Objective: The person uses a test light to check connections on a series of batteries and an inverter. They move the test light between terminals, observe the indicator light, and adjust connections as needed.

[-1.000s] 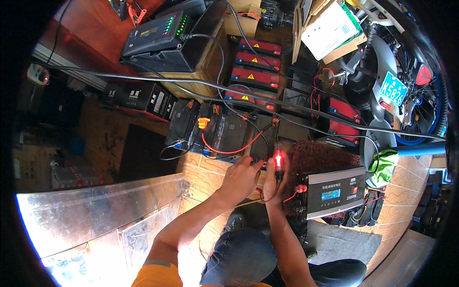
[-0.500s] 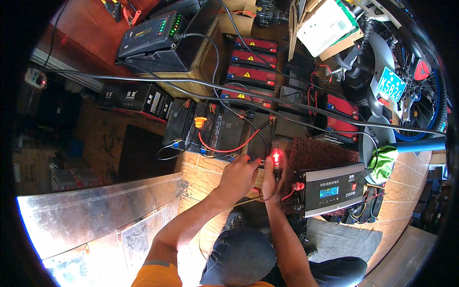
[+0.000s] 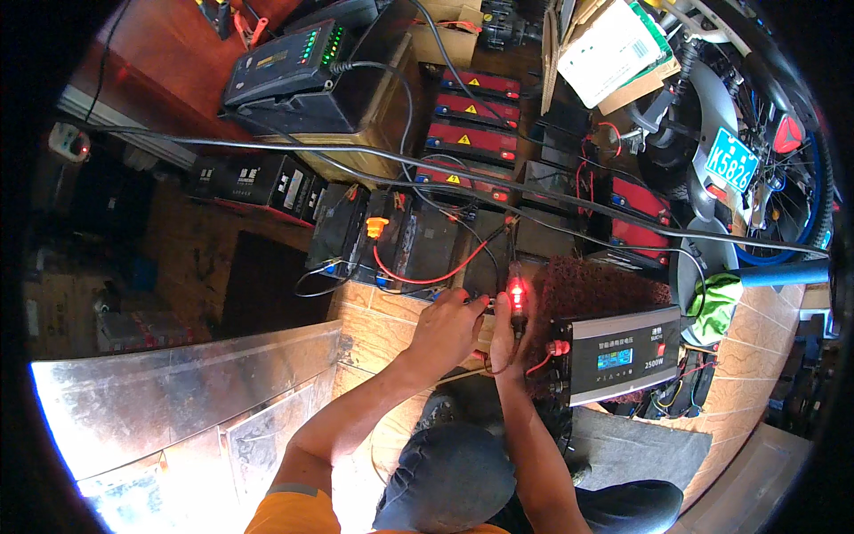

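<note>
My right hand (image 3: 503, 336) is wrapped round a slim, clear-bodied device with a red glow inside (image 3: 518, 294), held upright beside the battery row. Close to its left, my left hand (image 3: 447, 324) has bent fingers drawn together near the batteries' front edge; what they pinch is too small to make out. A dark battery (image 3: 480, 245) lies just beyond the hands. A red wire (image 3: 427, 280) loops from an orange plug (image 3: 377, 228) toward it. To the right of my right hand is a silver and black power unit (image 3: 623, 356) with a lit display.
A brown fibrous mat (image 3: 578, 289) lies behind the power unit. Red-topped batteries (image 3: 471, 138) stand in a row farther off. Black cables (image 3: 569, 191) cross above the batteries. A charger with green lights (image 3: 285, 67) sits on a box, far left. A wheeled vehicle (image 3: 712, 151) stands right.
The whole scene sits slightly farther right and lower in the picture. Both hands keep nearly the same pose, and the red glow stays lit.
</note>
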Available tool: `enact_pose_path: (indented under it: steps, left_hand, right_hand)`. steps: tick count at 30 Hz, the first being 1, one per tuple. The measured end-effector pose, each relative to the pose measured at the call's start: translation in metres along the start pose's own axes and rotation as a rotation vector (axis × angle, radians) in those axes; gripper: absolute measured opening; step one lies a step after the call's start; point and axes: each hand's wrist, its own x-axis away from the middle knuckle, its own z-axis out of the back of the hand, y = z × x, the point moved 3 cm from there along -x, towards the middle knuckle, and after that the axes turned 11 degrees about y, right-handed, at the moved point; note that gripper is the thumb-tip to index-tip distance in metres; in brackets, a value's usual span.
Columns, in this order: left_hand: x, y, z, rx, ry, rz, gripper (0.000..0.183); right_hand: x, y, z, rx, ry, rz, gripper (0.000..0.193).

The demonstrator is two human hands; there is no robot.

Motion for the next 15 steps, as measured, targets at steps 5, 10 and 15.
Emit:
enact_pose_path:
  steps: [5,10,15]
  left_hand:
    - [0.000,-0.001,-0.001,0.005,0.011,0.025,0.035]
    - [0.000,-0.001,-0.001,0.012,0.008,0.025,0.035]
    - [-0.001,0.000,0.000,0.023,-0.014,0.021,0.033]
  right_hand:
    - [-0.001,-0.004,0.001,-0.088,-0.055,-0.109,0.047]
    - [0.001,0.002,-0.002,-0.114,-0.039,-0.131,0.047]
    - [0.002,0.012,-0.005,-0.090,-0.064,-0.176,0.044]
